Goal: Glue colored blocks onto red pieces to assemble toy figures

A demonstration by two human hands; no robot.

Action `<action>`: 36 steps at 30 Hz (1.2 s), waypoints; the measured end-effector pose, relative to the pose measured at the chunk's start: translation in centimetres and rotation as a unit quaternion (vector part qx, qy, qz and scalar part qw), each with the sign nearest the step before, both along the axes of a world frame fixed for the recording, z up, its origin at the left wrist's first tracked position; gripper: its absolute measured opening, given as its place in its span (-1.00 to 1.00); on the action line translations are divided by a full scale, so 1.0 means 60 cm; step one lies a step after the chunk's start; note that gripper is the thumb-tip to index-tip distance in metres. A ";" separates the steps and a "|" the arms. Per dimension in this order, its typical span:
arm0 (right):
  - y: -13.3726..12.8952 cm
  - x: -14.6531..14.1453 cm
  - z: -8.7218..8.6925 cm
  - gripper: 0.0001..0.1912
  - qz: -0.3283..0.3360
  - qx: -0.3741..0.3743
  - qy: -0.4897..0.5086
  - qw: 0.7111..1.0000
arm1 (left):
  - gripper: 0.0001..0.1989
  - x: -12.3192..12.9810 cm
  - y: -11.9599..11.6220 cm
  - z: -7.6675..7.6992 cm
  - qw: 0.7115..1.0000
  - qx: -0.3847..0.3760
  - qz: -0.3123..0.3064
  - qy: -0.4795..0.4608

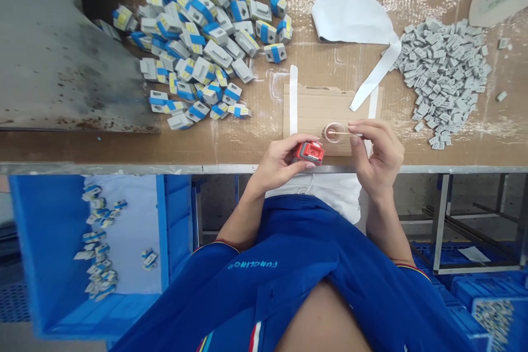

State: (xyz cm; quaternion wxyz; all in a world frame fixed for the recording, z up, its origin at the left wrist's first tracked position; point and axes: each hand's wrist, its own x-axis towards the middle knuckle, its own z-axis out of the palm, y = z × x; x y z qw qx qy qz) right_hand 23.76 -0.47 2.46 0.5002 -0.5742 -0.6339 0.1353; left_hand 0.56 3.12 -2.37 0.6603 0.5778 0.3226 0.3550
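Observation:
My left hand [284, 160] is closed around a small red and grey plastic housing [311, 152], its recessed face turned up. Between the fingertips of my right hand [377, 154] is a thin cotton swab [346, 133]. The swab's tip reaches into a small round clear cup [333, 132], which seems to have a little liquid in it. Under the cup lies a cardboard sheet [317, 104], with white tape strips [293, 100] at its sides. The red housing is just left of the cup, at the table's front edge.
Many grey-white housings with blue and yellow tape [206, 33] are heaped at the back left, beside a stained metal box [53, 55]. Small grey parts [445, 71] form a pile at right, near a white cloth [350, 14]. A blue bin [173, 231] stands below left.

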 end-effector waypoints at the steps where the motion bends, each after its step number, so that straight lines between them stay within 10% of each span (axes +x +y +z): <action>1: 0.003 0.001 -0.005 -0.86 0.003 -0.011 -0.012 1.000 | -0.46 0.000 -0.001 0.000 1.000 -0.006 0.004 -0.002; 13: -0.002 -0.056 0.050 -0.71 0.058 0.052 -0.006 0.997 | -0.53 -0.039 -0.040 0.022 0.993 -0.040 0.082 -0.070; 21: 0.135 -0.218 -0.042 -0.68 0.212 -0.119 -0.067 0.968 | -0.49 -0.153 -0.062 0.021 0.979 -0.071 0.191 -0.023; 27: 0.149 -0.219 -0.047 -0.79 0.207 -0.153 -0.126 0.958 | -0.46 -0.161 -0.064 0.020 0.975 -0.053 0.217 -0.020; 31: 0.119 -0.189 -0.035 -0.82 0.221 -0.185 0.023 0.957 | -0.50 -0.155 -0.057 0.022 0.976 -0.051 0.204 -0.056; 36: 0.078 -0.163 -0.023 -0.50 0.252 -0.262 0.293 0.884 | -0.48 -0.139 -0.046 0.033 0.981 -0.034 0.168 -0.091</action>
